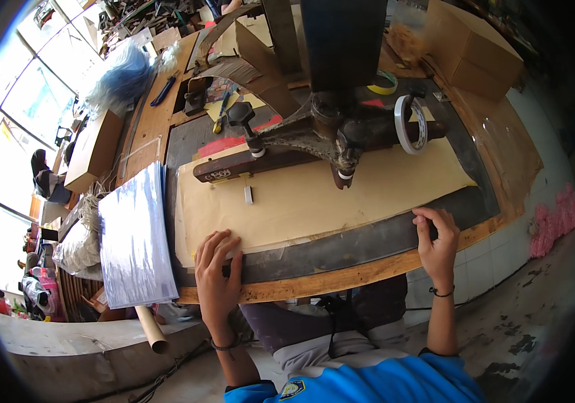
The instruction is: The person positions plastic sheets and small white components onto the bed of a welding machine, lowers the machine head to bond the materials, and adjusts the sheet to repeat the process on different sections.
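Note:
A large tan paper sheet (314, 208) lies on a black mat (327, 257) on the wooden table. My left hand (219, 272) rests at the sheet's near left corner, its fingers stretched over the paper and the thumb apart. At the near edge of the sheet, to the right, my right hand (437, 240) is closed, thumb and forefinger close together; whether they pinch the paper edge is hidden. Across the sheet runs a dark metal bar (227, 166) under a heavy iron press (321, 127). A small white block (248, 195) sits on the paper beside the bar.
Clear plastic sheets (136, 235) lie stacked left of my left hand. A roll of white tape (401, 124) hangs on the press's right side. Behind are a yellow cutter (221, 114), a blue cutter (164, 91) and a cardboard box (472, 50). The table's wooden edge (301, 287) is nearest me.

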Motion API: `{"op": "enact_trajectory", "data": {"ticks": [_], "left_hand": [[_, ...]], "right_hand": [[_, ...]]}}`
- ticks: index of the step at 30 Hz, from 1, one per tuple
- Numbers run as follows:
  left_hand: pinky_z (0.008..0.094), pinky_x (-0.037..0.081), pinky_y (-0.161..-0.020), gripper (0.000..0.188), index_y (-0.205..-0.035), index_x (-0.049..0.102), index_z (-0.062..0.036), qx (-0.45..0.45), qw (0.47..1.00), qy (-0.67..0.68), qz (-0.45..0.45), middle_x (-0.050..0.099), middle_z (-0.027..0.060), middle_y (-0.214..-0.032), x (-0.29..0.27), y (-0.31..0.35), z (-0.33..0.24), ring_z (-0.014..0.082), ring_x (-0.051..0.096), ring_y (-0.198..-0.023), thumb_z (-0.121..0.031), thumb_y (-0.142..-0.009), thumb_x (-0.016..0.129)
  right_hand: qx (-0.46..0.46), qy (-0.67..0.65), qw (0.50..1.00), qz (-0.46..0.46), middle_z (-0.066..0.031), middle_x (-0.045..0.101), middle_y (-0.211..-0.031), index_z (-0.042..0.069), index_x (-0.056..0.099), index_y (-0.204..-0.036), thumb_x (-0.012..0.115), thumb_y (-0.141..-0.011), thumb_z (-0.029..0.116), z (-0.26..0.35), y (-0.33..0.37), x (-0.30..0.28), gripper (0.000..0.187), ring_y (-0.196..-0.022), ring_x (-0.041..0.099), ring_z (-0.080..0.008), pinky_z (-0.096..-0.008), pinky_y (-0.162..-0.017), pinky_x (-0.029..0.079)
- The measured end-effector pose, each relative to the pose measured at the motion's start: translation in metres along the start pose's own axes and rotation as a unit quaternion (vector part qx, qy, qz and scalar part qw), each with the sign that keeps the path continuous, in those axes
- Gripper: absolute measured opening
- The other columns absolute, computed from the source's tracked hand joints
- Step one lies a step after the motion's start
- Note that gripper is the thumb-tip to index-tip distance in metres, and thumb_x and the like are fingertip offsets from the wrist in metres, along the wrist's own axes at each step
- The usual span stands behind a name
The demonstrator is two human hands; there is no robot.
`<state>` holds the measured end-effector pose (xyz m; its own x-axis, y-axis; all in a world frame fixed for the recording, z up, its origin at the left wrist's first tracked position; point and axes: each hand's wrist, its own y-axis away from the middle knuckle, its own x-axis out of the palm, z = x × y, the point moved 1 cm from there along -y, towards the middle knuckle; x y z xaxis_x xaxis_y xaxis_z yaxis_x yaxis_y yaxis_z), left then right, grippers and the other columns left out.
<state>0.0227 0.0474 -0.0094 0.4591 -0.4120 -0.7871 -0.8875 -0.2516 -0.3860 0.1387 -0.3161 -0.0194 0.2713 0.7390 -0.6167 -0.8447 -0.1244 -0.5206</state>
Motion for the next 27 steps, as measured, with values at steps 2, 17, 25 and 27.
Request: {"op": "enact_trajectory", "data": {"ticks": [2, 17, 25, 27], "left_hand": [[0.046, 0.044, -0.104, 0.022, -0.108, 0.07, -0.0036, 0.008, 1.0, 0.005, -0.003, 0.066, 0.0141, -0.123, 0.0, 0.0, 0.001, 0.037, 0.057, -0.122, -0.006, -0.086, 0.067], [0.044, 0.043, -0.103, 0.02, -0.108, 0.069, -0.0014, 0.032, 0.999, 0.017, -0.022, 0.066, 0.0157, -0.121, -0.003, 0.005, -0.001, 0.0357, 0.058, -0.119, -0.007, -0.089, 0.065], [0.044, 0.043, -0.105, 0.02, -0.109, 0.069, -0.0027, 0.024, 0.999, 0.015, -0.017, 0.065, 0.0139, -0.122, -0.002, 0.004, -0.001, 0.0343, 0.056, -0.122, -0.011, -0.091, 0.064], [0.044, 0.043, -0.105, 0.02, -0.109, 0.069, -0.0027, 0.023, 1.0, 0.012, -0.017, 0.065, 0.014, -0.122, -0.002, 0.005, -0.002, 0.0344, 0.056, -0.122, -0.011, -0.091, 0.064]], "right_hand": [[-0.002, 0.001, 1.0, 0.0, -0.005, 0.065, -0.076, 0.005, 0.07, -0.098, 0.064, -0.09, 0.005, 0.0, 0.001, 0.001, 0.01, -0.074, 0.057, -0.022, -0.0361, -0.073, 0.044], [0.0, -0.023, 0.999, -0.032, -0.0038, 0.068, -0.076, 0.005, 0.071, -0.1, 0.066, -0.094, 0.012, 0.001, 0.013, 0.004, 0.01, -0.073, 0.06, -0.0194, -0.0348, -0.074, 0.046], [-0.02, 0.011, 0.999, -0.026, -0.0026, 0.056, -0.07, 0.009, 0.073, -0.097, 0.07, -0.092, 0.016, -0.003, 0.016, -0.001, 0.009, -0.068, 0.053, -0.0207, -0.0367, -0.068, 0.043], [-0.025, 0.025, 0.999, -0.03, -0.0032, 0.057, -0.068, 0.008, 0.073, -0.097, 0.07, -0.092, 0.017, -0.002, 0.017, -0.002, 0.011, -0.068, 0.052, -0.0203, -0.0363, -0.066, 0.043]]}}
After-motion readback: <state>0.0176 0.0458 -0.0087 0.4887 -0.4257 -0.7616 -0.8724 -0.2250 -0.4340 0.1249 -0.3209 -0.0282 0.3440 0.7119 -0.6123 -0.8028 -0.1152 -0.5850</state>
